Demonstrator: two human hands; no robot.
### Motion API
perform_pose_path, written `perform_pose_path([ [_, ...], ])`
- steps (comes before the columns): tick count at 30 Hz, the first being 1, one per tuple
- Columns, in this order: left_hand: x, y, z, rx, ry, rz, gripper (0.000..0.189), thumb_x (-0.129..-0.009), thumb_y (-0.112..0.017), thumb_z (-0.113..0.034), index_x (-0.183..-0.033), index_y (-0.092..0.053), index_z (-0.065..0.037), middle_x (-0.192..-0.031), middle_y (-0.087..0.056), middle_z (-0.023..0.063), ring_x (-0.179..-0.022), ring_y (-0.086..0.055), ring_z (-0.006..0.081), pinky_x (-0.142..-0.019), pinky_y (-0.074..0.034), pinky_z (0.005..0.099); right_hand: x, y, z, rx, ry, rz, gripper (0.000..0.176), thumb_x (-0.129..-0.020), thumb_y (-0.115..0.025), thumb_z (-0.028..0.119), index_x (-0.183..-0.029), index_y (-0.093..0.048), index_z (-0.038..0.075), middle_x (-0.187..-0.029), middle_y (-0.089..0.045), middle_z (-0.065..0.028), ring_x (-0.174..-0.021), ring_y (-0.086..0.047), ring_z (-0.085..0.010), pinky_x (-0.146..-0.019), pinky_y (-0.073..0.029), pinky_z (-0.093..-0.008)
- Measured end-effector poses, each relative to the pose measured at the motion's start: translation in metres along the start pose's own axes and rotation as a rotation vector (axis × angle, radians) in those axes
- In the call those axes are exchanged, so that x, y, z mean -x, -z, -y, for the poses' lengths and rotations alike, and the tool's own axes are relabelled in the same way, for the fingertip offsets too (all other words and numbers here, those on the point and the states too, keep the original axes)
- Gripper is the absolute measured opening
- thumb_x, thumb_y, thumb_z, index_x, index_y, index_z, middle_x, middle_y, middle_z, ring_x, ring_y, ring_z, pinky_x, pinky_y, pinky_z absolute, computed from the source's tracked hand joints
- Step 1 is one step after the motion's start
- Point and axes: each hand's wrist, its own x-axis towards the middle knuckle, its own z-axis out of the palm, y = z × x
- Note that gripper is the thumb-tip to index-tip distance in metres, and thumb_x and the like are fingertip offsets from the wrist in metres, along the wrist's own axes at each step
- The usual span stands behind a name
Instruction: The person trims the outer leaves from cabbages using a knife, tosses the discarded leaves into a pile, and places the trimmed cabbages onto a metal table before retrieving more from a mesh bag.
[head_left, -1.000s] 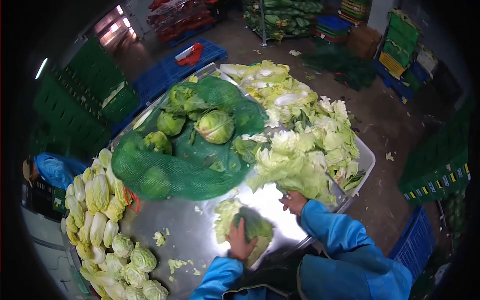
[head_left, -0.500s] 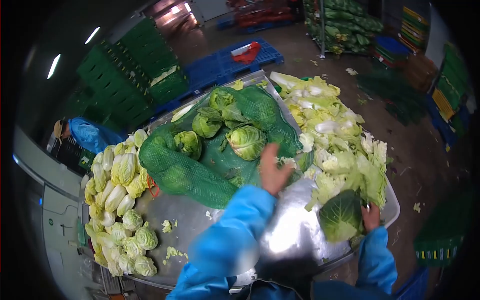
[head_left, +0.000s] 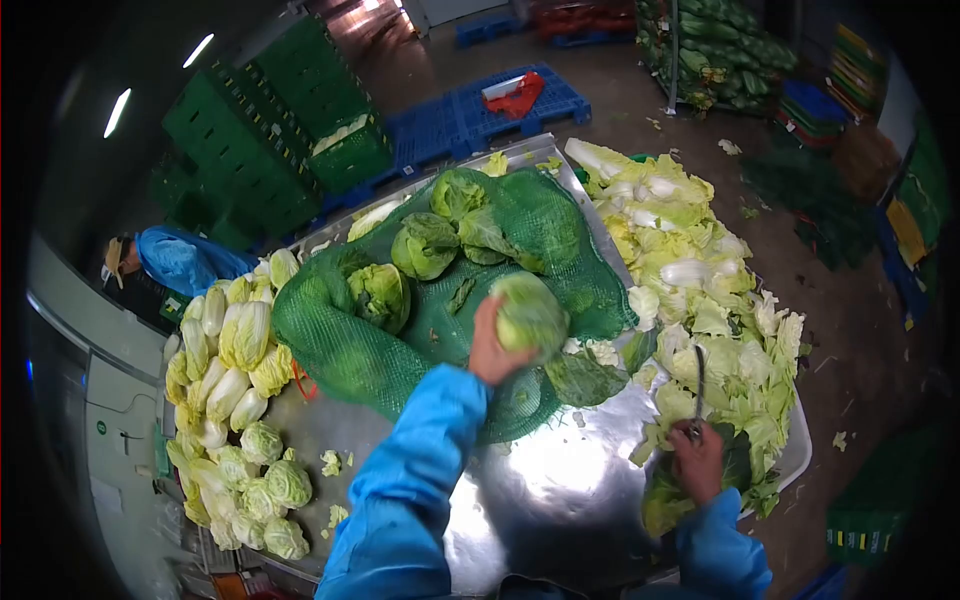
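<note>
Left fingers [head_left: 488, 314] have clamped a cabbage [head_left: 535, 316], right fingers [head_left: 684, 435] a knife [head_left: 700, 375], at a metal table [head_left: 590, 440] (pallets [head_left: 430, 137] beyond).

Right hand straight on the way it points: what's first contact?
Likely the heap of loose leaves, with the knife in the right hand leading; they overlap in view, so any gap is unclear.

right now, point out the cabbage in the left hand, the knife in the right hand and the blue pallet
cabbage [head_left: 532, 314]: head view, middle of its pale side
knife [head_left: 699, 375]: head view, its blade
blue pallet [head_left: 432, 132]: head view, its top deck
</note>
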Motion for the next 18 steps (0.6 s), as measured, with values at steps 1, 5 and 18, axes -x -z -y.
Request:
perform_pose_path([
  [1, 0.014, 0.011, -0.025, -0.107, -0.143, 0.14, 0.108, -0.06, -0.087, -0.021, -0.144, -0.021, -0.004, -0.145, -0.025, 0.0212, -0.136, -0.026, 0.0332, -0.112, -0.025, 0.0416, -0.008, -0.012, 0.006, 0.014, -0.023, 0.069, 0.009, -0.087, -0.063, 0.007, -0.094, -0.061, 0.002, -0.072, -0.056, 0.0014, -0.063, -0.048, -0.0054, -0.055, -0.04, -0.0223],
  [5, 0.069, 0.0, -0.045, 0.167, 0.146, 0.125, 0.12, -0.051, -0.089, -0.032, -0.144, -0.021, 0.002, -0.146, -0.024, 0.0261, -0.136, -0.026, 0.041, -0.113, -0.023, 0.0439, -0.05, -0.072, 0.035, -0.158, -0.072, 0.336, 0.04, -0.087, -0.066, 0.011, -0.123, -0.052, 0.0, -0.09, -0.063, -0.0029, -0.076, -0.056, -0.0085, -0.063, -0.046, -0.0247],
  [18, 0.136, 0.066, -0.185, 0.023, 0.196, 0.319, 0.1, -0.057, -0.089, -0.028, -0.139, -0.038, -0.004, -0.138, -0.043, 0.0212, -0.126, -0.045, 0.0345, -0.102, -0.041, 0.0397, 0.009, -0.09, -0.003, -0.518, -0.453, 0.524, 0.037, -0.087, -0.067, 0.022, -0.118, -0.057, 0.004, -0.088, -0.063, -0.0017, -0.067, -0.06, -0.0096, -0.048, -0.046, -0.0266],
])
